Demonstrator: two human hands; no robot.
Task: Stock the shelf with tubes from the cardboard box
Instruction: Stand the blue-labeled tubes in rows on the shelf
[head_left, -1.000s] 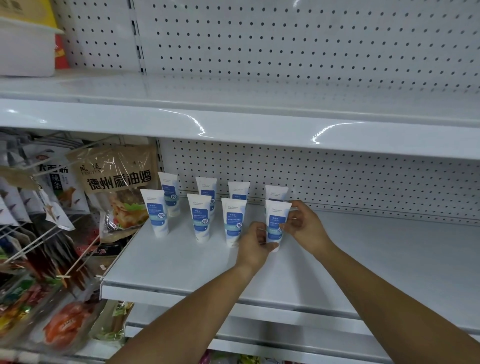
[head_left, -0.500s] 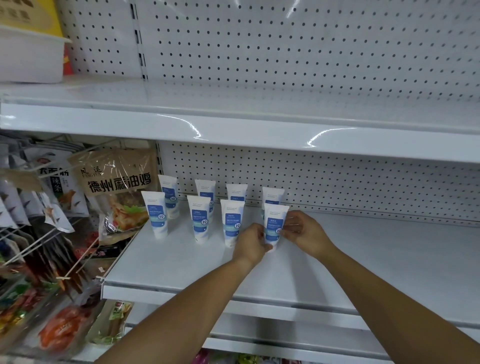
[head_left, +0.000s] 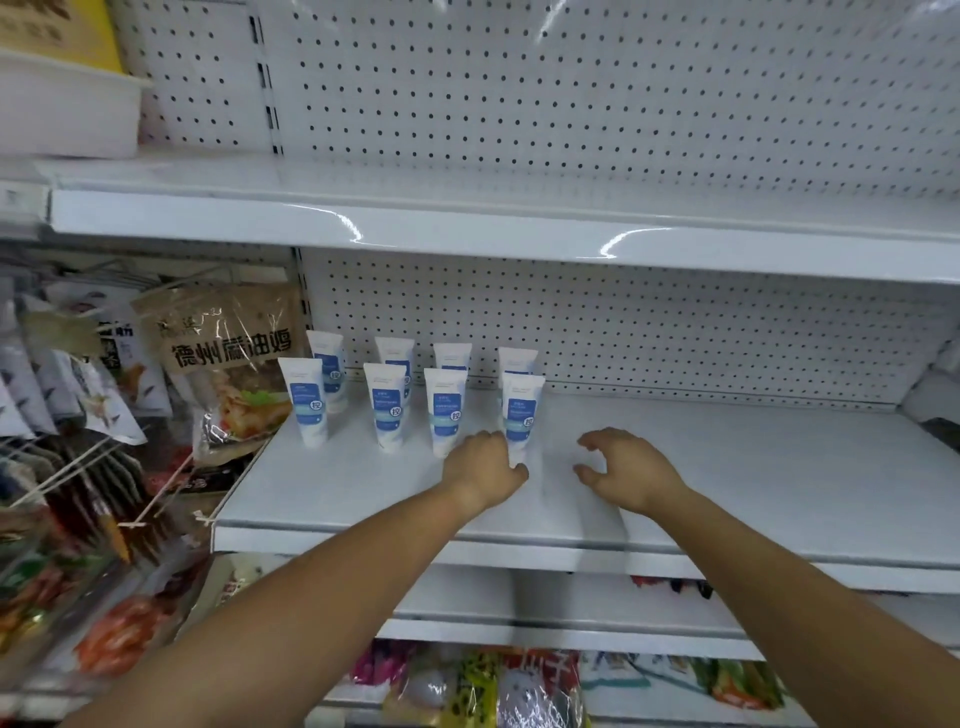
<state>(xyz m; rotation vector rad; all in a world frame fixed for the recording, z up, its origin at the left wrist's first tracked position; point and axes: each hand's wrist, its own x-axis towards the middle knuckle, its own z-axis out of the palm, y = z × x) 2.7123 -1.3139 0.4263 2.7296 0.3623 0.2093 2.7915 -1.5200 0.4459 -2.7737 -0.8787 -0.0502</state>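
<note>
Tube (head_left: 522, 415) at right end of front row released by right hand (head_left: 626, 470): fingers spread, empty. Left hand (head_left: 483, 467) kept at its base, fingers hidden, grip cannot be told. Right half of shelf (head_left: 753, 467) yet unstocked.

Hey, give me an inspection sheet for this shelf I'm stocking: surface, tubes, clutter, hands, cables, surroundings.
Surface: white shelf, stock at its left end.
Job's things: eight tubes upright, cap down, in two rows of four; cardboard box not in view.
Clutter: nothing seen.
Hands: left hand at the base of the front right tube, grip unclear; right hand open, apart from that tube, holding nothing.
Cables: nothing seen.
Surroundings: pegboard behind, upper shelf above, snack bags hanging to the left, packets on a lower level.
</note>
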